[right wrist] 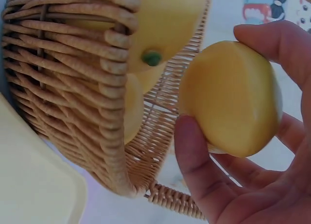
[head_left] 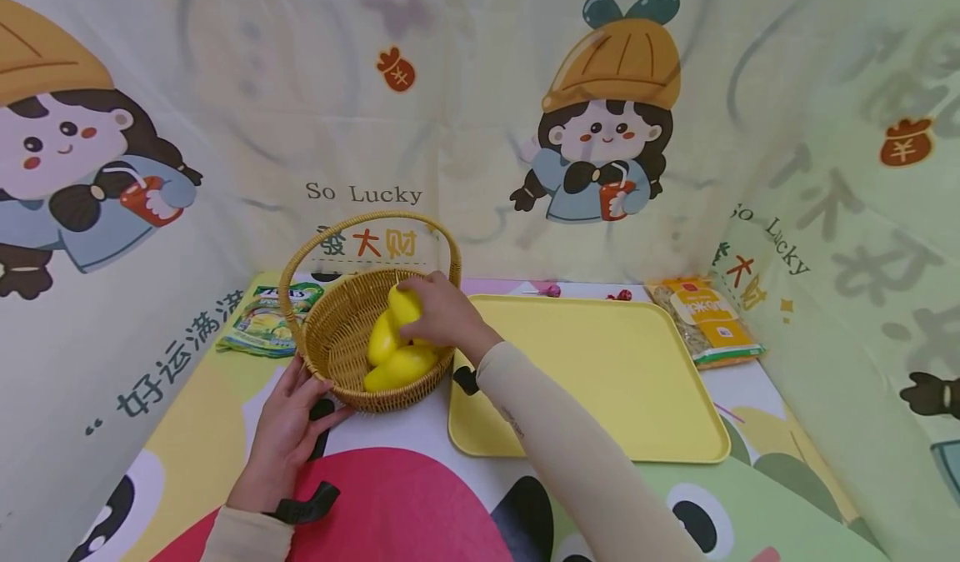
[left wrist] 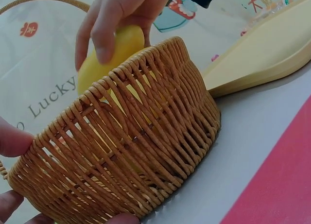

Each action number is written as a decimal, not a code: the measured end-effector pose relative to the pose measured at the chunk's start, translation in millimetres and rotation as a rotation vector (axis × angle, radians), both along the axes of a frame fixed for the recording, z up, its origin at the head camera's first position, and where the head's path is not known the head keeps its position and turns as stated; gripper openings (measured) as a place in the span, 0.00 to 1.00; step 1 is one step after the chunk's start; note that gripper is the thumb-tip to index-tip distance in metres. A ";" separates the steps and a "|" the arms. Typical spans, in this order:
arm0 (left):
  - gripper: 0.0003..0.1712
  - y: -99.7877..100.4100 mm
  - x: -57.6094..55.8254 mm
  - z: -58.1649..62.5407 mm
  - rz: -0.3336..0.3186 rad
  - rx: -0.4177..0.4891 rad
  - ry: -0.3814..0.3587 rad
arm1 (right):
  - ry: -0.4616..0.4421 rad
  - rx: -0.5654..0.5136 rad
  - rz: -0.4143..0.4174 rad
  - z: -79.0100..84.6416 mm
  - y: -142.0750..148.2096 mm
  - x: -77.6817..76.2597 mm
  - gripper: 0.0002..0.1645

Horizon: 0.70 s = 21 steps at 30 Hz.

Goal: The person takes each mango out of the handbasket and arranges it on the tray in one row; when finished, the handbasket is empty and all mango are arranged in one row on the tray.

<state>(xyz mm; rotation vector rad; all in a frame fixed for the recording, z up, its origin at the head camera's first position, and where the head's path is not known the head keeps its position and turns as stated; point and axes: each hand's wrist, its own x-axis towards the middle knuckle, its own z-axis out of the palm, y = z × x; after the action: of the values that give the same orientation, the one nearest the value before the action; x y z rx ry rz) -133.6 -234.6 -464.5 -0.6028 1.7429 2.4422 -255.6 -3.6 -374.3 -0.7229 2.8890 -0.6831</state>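
A round wicker basket [head_left: 330, 341] with a tall arched handle stands on the table, left of a yellow tray. My left hand [head_left: 288, 416] holds its near left side, thumb at the rim and fingers low on the wall. In the right wrist view, my right hand [right wrist: 272, 175] pinches a yellow mango [right wrist: 231, 97] between thumb and fingers, just over the basket's rim. Other yellow mangoes [head_left: 402, 368] lie in the basket's right part; one shows a green stem tip [right wrist: 151, 58]. The weave partly hides them in the left wrist view.
The yellow tray [head_left: 592, 378] lies right of the basket. A green food packet [head_left: 270, 320] is behind it on the left, and an orange and clear packet [head_left: 705, 320] at the back right. Small wrapped candies [head_left: 621, 295] lie behind the tray. Printed curtains enclose the table.
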 end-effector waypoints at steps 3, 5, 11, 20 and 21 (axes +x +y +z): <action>0.49 -0.5 0.2 -0.2 0.000 0.001 0.005 | -0.002 -0.064 -0.010 3.9 7.1 5.4 0.42; 0.49 -0.6 0.1 -0.7 -0.003 0.002 0.006 | -0.001 -0.103 -0.017 4.5 13.0 9.4 0.42; 0.50 -0.3 -0.4 -1.6 -0.009 -0.008 0.008 | 0.021 -0.225 -0.015 -0.9 30.1 20.1 0.42; 0.51 -0.2 -0.8 -1.1 0.001 0.018 0.005 | 0.064 -0.400 -0.001 2.5 51.9 43.3 0.42; 0.51 -0.2 -0.9 -1.1 0.003 0.018 0.002 | 0.070 -0.418 0.002 2.5 54.5 46.5 0.42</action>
<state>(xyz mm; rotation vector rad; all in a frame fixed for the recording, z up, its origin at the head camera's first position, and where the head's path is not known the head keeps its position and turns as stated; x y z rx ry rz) -134.5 -234.7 -465.6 -0.6017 1.7206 2.4581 -209.1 51.0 -371.8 -0.8022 2.8314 -1.3085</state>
